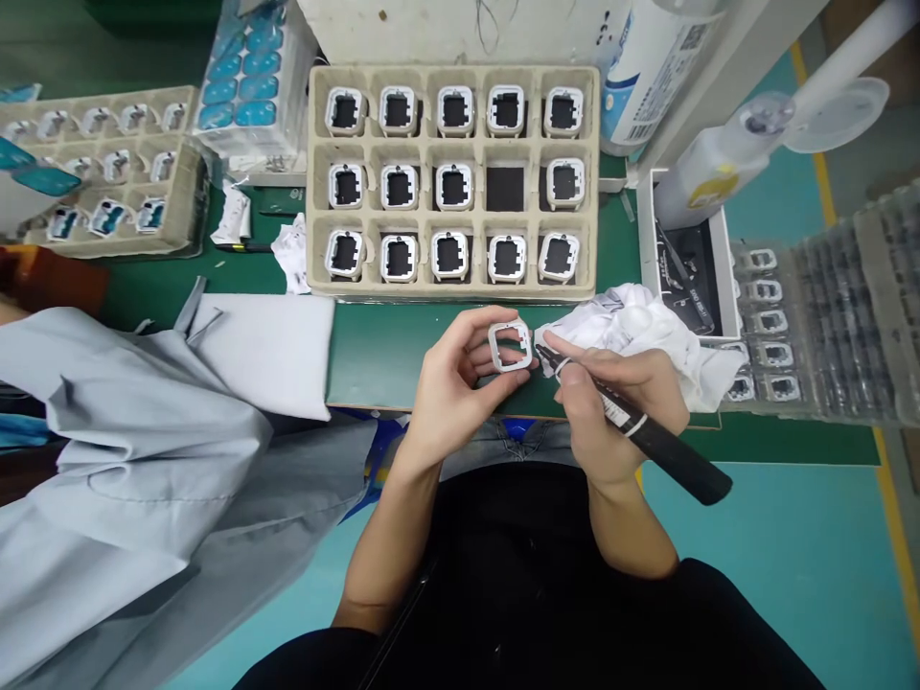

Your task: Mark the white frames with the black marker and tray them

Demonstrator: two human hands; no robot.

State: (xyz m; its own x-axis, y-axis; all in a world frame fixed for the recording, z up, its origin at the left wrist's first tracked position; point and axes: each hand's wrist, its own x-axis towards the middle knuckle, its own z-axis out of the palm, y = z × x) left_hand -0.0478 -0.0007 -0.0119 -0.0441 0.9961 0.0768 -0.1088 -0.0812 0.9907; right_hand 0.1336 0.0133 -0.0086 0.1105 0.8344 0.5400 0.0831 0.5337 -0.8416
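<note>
In my left hand [460, 383] is a small white square frame with rounded corners [493, 353], pinched by its edges over the front of the bench. My right hand [625, 402] grips a black marker pen [665, 450], its tip pointing left at the frame's right side. Whether the tip touches the frame I cannot tell. Just beyond both hands stands a beige moulded tray [460, 289] with similar frames in its pockets; one pocket in the middle row shows only its dark bottom. A crumpled white cloth [625, 321] lies behind my right hand.
To the left, a person in a grey sleeve [158, 402] sits by another beige tray [191, 206]. A white foam sheet [273, 350] lies between us. At right are a white box [651, 249], a pump bottle [708, 172] and stacked clear trays [826, 316]. A large bottle [657, 77] stands behind.
</note>
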